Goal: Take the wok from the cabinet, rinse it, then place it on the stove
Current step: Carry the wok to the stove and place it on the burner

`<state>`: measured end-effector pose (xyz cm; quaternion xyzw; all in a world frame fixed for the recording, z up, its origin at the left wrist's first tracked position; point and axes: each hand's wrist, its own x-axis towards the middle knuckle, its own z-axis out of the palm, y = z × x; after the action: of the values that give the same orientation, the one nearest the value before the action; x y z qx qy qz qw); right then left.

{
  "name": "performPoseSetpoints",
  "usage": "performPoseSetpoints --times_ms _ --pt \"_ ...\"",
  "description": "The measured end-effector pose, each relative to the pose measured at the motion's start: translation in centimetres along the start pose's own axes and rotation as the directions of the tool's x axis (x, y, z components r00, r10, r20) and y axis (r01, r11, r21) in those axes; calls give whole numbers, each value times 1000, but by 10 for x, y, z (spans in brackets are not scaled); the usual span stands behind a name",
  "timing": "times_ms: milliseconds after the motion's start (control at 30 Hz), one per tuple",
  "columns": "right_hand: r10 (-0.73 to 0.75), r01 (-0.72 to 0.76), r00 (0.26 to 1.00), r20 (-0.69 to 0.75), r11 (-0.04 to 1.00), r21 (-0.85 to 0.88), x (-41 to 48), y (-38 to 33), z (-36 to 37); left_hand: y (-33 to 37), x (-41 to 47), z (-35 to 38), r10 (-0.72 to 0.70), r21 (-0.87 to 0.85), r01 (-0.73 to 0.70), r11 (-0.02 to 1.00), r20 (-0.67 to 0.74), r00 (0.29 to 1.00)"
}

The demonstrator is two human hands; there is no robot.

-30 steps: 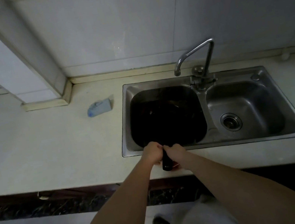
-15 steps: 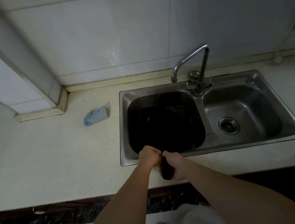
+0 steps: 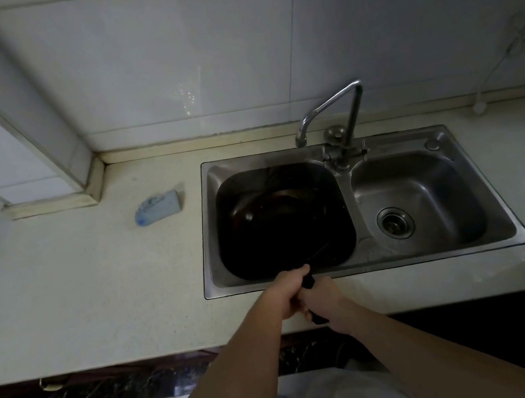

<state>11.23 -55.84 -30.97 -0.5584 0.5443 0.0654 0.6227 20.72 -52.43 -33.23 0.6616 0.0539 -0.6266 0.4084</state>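
Centre of frame: wok (image 3: 279,227) sits in the sink's (image 3: 369,266) left basin. Left hand (image 3: 287,293) and right hand (image 3: 323,300) both clench its handle (image 3: 308,282) at the near rim. No water seen at the faucet (image 3: 329,107). Judgement: hold firm and centre the bowl under the spout.
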Motion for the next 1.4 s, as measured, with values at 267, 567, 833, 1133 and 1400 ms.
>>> performPoseSetpoints --times_ms 267,567,833,1133,1400 --pt "-218 219 975 29 975 -38 -35 7 -30 -5 -8 37 -59 -305 103 947 149 987" --pt "-291 292 956 37 956 -28 -41 17 -31 -9 -10 44 103 -338 -102 936 -13 995" --pt "-391 392 920 28 912 -118 -43 20 -16 -9 -27 34 183 -354 -195 915 -68 981" --pt "-372 369 928 -16 924 -103 -50 9 -13 3 -44 36 172 -293 -181 939 -55 984" --pt "-233 232 970 72 972 18 -62 -7 -17 6 -55 31 114 -314 -121 942 -42 993"
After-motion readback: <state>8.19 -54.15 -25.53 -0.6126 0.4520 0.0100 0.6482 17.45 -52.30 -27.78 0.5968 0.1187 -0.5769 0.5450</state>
